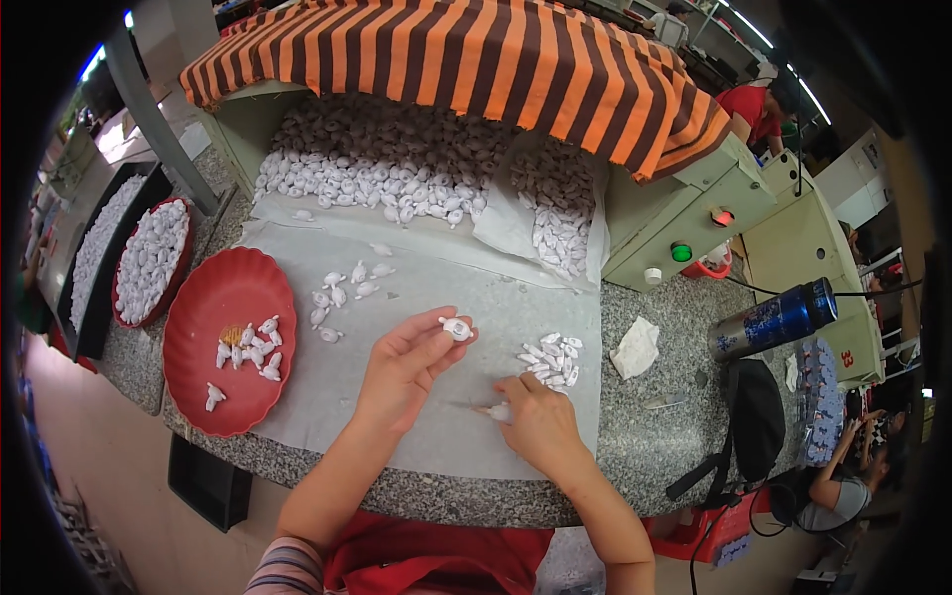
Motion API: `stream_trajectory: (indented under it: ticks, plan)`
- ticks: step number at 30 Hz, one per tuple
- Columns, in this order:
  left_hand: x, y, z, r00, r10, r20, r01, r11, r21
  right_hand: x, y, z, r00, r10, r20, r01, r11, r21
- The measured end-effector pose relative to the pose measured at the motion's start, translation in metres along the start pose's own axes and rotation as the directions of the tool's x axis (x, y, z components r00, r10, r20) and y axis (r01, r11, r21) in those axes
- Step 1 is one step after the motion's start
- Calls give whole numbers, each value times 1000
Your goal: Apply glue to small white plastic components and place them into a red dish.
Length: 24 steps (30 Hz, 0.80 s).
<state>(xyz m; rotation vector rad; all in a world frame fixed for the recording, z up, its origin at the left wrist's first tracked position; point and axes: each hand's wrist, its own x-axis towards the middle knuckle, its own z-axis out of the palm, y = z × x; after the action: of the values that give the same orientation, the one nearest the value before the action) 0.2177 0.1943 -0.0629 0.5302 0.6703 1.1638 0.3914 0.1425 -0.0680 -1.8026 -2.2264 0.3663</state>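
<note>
My left hand [402, 369] is raised over the pale sheet [426, 426], pinching a small white moulded figure [456, 328] between thumb and fingers. Lower and to the right, my right hand [540, 421] is curled round a small whitish tool with a thin pointed tip [493, 410]. That tip points left, apart from the figure. Just beyond the right hand lies a heap of small slim white pieces [550, 359]. Several loose white figures [337, 296] are scattered on the sheet left of my hands. A red scalloped dish [188, 347] at the left holds several more.
Under an orange-and-brown striped cloth [446, 55], a green metal housing [684, 228] covers a large pile of white pieces [377, 178]. A crumpled tissue [635, 347], a blue bottle [783, 317] and a black pouch [756, 416] sit right. Full containers [154, 258] stand left. Other people work beyond.
</note>
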Motion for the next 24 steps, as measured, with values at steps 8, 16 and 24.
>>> stream_trajectory:
  ticks: [8, 16, 24]
  plan:
    - [-9, -13, 14, 989, -65, 134, 38, 979, 199, -1, -9, -42, 909, 368, -197, 29, 415, 909]
    - [-13, -13, 18, 979, -20, 202, -48, 944, 328, -3, -22, -31, 842, 322, -434, 152, 630, 762]
    - [-14, -9, 16, 929, 117, 352, -249, 900, 359, -11, -24, -23, 758, 44, -651, 333, 831, 445]
